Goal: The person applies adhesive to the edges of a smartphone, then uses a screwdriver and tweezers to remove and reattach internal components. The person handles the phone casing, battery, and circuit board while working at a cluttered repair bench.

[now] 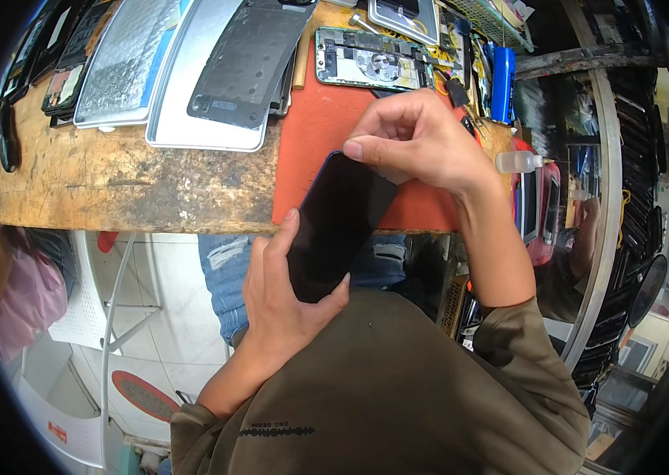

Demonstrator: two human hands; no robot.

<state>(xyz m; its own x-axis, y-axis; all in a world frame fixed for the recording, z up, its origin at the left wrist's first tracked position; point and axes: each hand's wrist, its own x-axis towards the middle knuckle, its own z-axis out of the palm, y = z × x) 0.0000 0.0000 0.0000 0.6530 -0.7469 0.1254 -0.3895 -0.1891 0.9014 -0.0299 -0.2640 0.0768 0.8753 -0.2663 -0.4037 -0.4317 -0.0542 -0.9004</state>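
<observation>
A black-screened phone with a blue edge (pixel 333 222) is held tilted at the front edge of a red mat (pixel 295 134) on the bench. My left hand (pixel 279 293) grips the phone's lower part, fingers along its left side and thumb at the right. My right hand (pixel 413 142) pinches the phone's top edge between thumb and index finger. Whether it also holds a thin film there, I cannot tell. Just beyond, an opened phone (pixel 374 59) with exposed inner parts lies on the mat.
The scuffed wooden bench (pixel 73 190) holds white trays (pixel 176 134), a dark back panel (pixel 231 79), a blue cylinder (pixel 500 83) and a small clear bottle (pixel 512 162). Another person's arm and pink garment (pixel 30 301) are at far left. Metal framing (pixel 603 237) stands at right.
</observation>
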